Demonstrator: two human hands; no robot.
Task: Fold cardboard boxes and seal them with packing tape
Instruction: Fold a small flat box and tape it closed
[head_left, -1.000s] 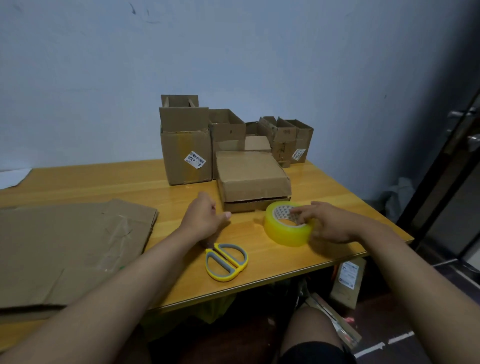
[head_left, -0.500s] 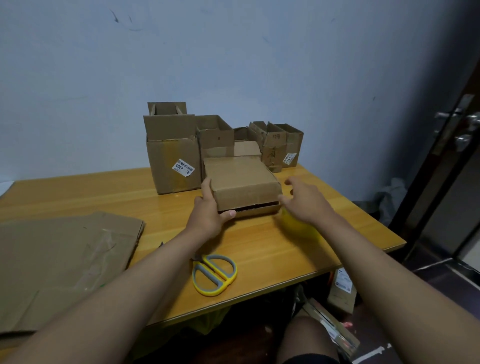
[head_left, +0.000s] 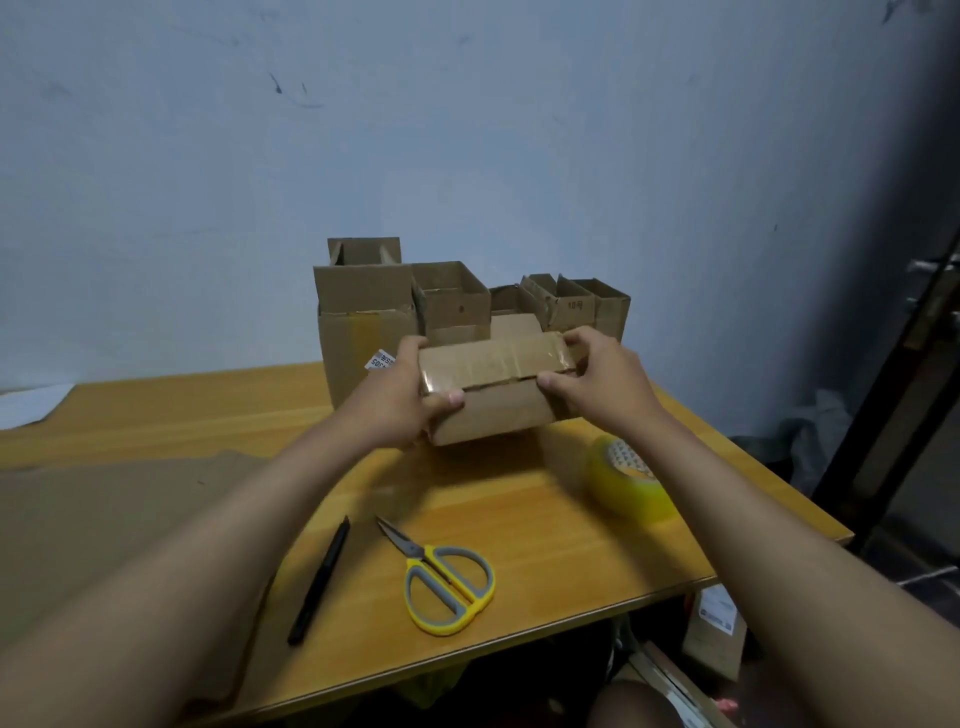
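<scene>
1. Background: pale blue-grey wall (head_left: 467, 130) with scuff marks; a wooden table (head_left: 519, 519) stands against it.
2. Item under work: a small cardboard box (head_left: 493, 395), held above the table's middle, tilted so that a face with glossy strips of clear tape looks upward. A flap edge runs across its near face.
3. Left hand (head_left: 400, 400) grips the box's left end; the thumb is curled onto the near face, the fingers wrap over the top edge.
4. Right hand (head_left: 597, 384) grips the right end likewise, thumb on the near face, fingers curled over the top corner.
5. Tape roll (head_left: 628, 486), yellowish, lies on the table just under the right forearm, near the right edge. It is blurred.
6. Scissors (head_left: 447, 584), yellow and grey handles, lie closed near the front edge; a black pen (head_left: 319, 579) lies just to their left, apart from them.
7. Flattened cardboard sheets (head_left: 104, 519) cover the table's left part.
8. Row of open boxes (head_left: 457, 301) stands at the wall behind the held box; the largest box (head_left: 363, 332), at left, bears a white label.
</scene>
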